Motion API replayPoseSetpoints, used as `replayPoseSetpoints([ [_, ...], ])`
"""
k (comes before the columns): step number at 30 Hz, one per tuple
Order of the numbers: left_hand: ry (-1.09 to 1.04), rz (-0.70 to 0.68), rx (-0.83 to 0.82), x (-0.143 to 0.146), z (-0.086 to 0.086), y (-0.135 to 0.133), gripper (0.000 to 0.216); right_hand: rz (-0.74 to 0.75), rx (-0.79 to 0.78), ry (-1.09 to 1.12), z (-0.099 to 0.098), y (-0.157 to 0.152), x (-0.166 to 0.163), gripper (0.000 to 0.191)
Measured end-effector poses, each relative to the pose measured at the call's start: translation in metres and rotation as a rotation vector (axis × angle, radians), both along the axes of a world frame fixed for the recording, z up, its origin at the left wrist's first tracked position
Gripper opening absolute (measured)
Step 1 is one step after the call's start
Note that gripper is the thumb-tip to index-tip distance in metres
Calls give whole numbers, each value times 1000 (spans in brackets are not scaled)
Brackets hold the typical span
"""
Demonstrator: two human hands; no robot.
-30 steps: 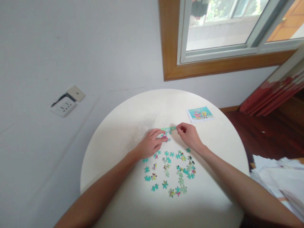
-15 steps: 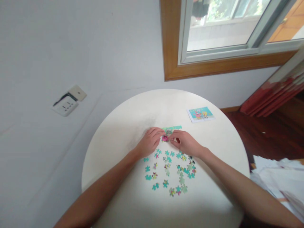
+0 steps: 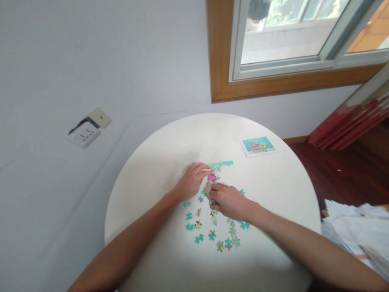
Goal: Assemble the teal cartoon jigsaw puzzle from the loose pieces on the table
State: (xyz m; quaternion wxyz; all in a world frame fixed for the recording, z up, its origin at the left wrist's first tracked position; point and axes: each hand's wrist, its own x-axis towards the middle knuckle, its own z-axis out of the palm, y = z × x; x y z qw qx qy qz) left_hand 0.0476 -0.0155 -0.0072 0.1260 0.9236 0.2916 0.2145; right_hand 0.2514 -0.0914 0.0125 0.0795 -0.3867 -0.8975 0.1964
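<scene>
"What's the biggest thing?"
"The round white desk [image 3: 146, 174]."
"And the hands?"
"The left hand [image 3: 190, 182] has its fingers loosely spread. The right hand [image 3: 229, 200] has its fingers curled; I can't tell whether they pinch anything."
"Next?"
"A picture card [image 3: 258, 146] lies at the far right. The part-joined puzzle [image 3: 216, 167] sits mid-desk, against the left fingertips."
"Smallest?"
"Loose pieces [image 3: 212, 235], scattered below it, some under the right hand."

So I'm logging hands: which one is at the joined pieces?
The left hand, fingers at their pink part; the right hand is by loose pieces.
</scene>
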Motion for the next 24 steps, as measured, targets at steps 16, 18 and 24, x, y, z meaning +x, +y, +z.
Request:
replayPoseSetpoints([
  [16,7,-24,-3,2,3,-1,38,-23,-337,415,1,1,0,12],
  [18,5,-21,-3,2,2,-1,36,-153,-384,544,2,7,5,10],
  [24,11,-33,-6,1,0,0,34,-479,-331,702,-13,36,30,6],
])
